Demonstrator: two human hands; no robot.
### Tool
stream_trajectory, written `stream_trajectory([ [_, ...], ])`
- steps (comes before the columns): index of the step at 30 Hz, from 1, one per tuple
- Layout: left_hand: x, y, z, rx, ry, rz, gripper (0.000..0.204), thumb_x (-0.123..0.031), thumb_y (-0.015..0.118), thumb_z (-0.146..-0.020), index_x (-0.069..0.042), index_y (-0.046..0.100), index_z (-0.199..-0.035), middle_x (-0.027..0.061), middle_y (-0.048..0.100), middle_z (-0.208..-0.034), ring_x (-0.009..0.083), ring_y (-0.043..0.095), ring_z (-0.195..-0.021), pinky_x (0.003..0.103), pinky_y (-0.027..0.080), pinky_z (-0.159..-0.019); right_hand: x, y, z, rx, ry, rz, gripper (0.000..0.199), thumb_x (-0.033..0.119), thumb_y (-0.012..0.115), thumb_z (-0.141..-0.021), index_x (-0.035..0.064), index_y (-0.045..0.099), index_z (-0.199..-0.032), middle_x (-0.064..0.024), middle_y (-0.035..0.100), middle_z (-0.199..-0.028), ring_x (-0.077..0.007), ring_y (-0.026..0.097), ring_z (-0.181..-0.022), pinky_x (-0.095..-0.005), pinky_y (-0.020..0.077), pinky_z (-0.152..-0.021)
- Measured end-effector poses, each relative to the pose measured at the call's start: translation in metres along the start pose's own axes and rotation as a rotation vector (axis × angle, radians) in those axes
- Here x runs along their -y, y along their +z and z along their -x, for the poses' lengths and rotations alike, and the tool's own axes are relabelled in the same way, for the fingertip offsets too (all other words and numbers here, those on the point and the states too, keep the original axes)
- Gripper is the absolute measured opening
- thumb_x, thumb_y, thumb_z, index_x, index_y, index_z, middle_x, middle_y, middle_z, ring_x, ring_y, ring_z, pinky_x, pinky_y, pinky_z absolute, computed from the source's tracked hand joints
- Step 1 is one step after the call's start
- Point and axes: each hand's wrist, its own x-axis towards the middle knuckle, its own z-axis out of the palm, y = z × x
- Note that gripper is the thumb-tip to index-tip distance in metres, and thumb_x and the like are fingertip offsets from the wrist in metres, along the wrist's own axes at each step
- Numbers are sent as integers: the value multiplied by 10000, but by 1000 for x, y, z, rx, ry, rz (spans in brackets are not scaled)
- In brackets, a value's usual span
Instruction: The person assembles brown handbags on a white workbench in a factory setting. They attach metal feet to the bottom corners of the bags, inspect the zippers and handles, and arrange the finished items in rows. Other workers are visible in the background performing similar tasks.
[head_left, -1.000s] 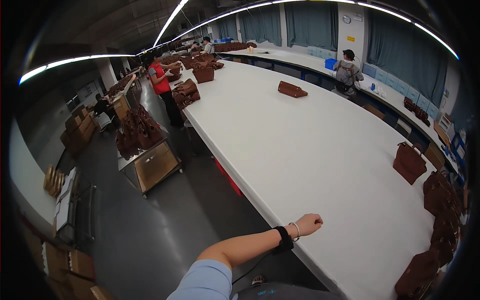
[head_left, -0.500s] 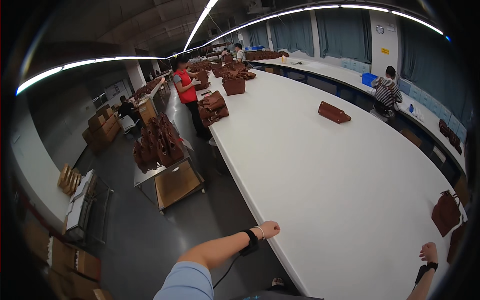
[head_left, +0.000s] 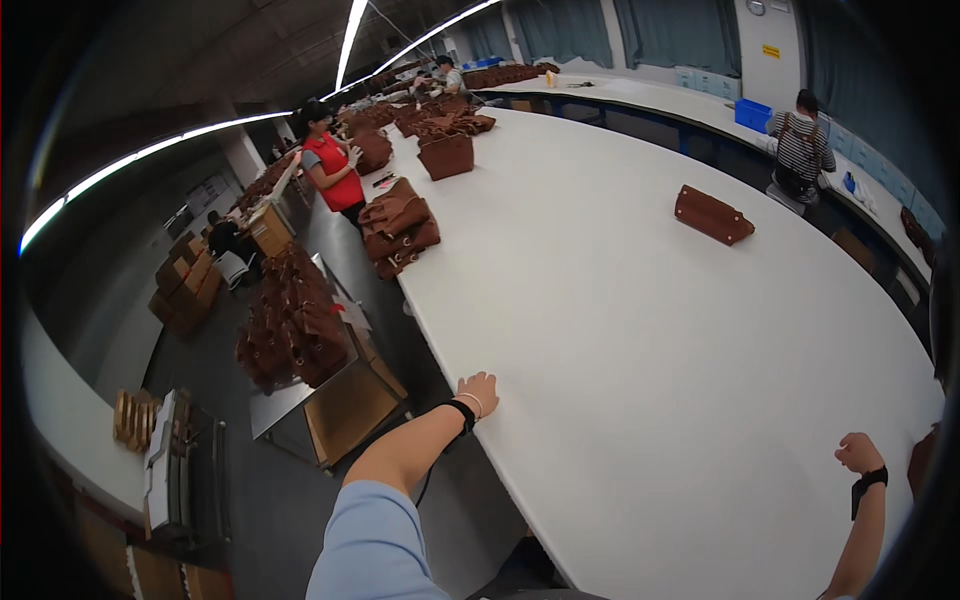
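My left hand (head_left: 478, 393) rests at the long left edge of the white table (head_left: 640, 370), its fingers stretched forward and apart, holding nothing. Over the table's right side is my right hand (head_left: 860, 453), its fingers curled in with nothing visible in them. Dark bands circle both wrists. A brown handbag (head_left: 713, 214) lies on its side farther up the table, well out of reach of both hands. Part of another brown item (head_left: 922, 465) shows at the right rim, close to my right hand, mostly cut off.
Brown bags (head_left: 398, 228) are piled at the table's left edge, near a person in a red vest (head_left: 335, 172). A metal cart (head_left: 290, 395) loaded with brown bags stands left. Beyond the table, someone in stripes (head_left: 800, 150) sits beside a blue bin (head_left: 752, 114). Cartons (head_left: 185, 290) are stacked far left.
My left hand has slid forward along the table edge and its fingers have opened out. My right hand has moved up slightly. The view has shifted, bringing the cart and piled bags closer.
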Motion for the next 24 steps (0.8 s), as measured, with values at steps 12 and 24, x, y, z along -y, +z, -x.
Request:
stream_trajectory([
  [12,110,-38,-272,-179,172,138,758,-412,529,-930,12,211,-1472,262,87,-1554,385,85,-1452,561,155,-1140,246,-19,-236,-568,88,229,148,131,608,-807,-7,652,-775,-189,653,-792,-379,624,-756,-428,518,-690],
  [24,126,-18,-287,-147,257,127,830,-523,450,-895,9,193,-1478,269,95,-1553,429,64,-1446,599,54,-1121,385,10,-563,-623,5,531,209,81,604,-796,-40,691,-942,-261,488,-1327,-375,434,-1276,-425,466,-987],
])
